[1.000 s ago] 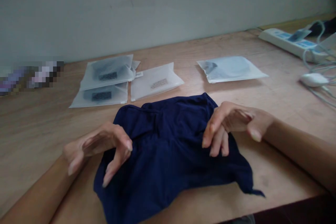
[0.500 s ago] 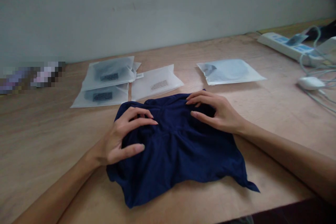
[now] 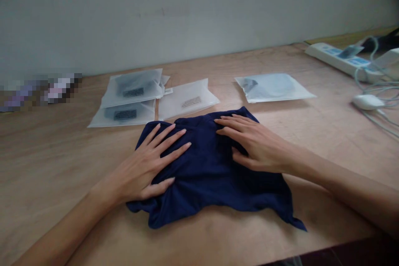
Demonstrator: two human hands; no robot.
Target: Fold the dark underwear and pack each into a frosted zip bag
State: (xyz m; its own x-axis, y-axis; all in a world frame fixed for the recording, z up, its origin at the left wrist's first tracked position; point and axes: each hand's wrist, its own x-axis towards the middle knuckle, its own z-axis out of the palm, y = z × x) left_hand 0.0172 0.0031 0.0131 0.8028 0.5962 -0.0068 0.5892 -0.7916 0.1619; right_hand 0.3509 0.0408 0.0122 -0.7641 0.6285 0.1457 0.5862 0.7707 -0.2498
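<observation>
A dark navy piece of fabric point(image 3: 205, 174), perhaps a garment, lies spread and wrinkled on the wooden table in front of me. My left hand point(image 3: 152, 162) rests flat on its left part with the fingers spread. On its upper right part sits my right hand point(image 3: 249, 141), fingers stretched out and thumb apart. Neither hand pinches the cloth. A twisted corner of the fabric points to the lower right. Parts of the cloth are hidden under both palms.
Behind the cloth lie frosted zip bags: two overlapping bags point(image 3: 134, 87) with dark contents, a pale bag point(image 3: 187, 99), and another bag point(image 3: 274, 87) to the right. A power strip point(image 3: 339, 60), cables and a white charger point(image 3: 368, 102) occupy the right side. Blurred items point(image 3: 59, 89) stand far left.
My left hand has flattened, its fingers spreading over the cloth. The right hand has come down lower and flatter. The fabric's near edge has moved up on the left, and its folds have shifted.
</observation>
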